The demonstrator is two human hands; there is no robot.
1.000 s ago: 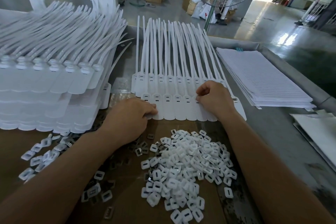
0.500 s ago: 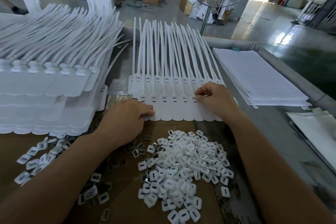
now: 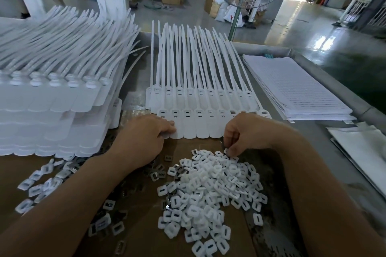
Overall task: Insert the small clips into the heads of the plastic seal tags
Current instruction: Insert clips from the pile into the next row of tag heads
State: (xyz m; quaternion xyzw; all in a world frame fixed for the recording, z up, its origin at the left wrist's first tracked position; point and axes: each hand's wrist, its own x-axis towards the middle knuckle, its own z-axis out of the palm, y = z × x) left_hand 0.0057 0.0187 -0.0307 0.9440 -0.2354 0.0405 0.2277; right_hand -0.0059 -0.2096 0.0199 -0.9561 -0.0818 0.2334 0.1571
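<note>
As your right hand (image 3: 248,131) drops back from the heads of the front row of seal tags (image 3: 200,127) to the pile of small clips (image 3: 208,190), 1 insertion looks finished and the next pick is under way. Its fingers (image 3: 237,145) are pinched together on a clip (image 3: 227,151) at the pile's far edge, just below the row. Your left hand (image 3: 142,140) has not shifted, its bent fingers clamped on the lower end of the leftmost tag, steadying the row on the brown cardboard (image 3: 146,236) that covers the table (image 3: 309,131). Most heads in the front row show a dark slot, so the row reads as nearly filled, with perhaps 2 heads at the right end left. Your right wrist covers the heads between those 2, so the count is uncertain. Your left thumb is hidden under the hand, and whether the pinched clip is clear of the pile cannot be told. Heads in the row behind are too small to judge. A tall stack of tags (image 3: 52,100) at the left is cut off by the frame edge; a stack of paper (image 3: 292,89) lies at the right.
</note>
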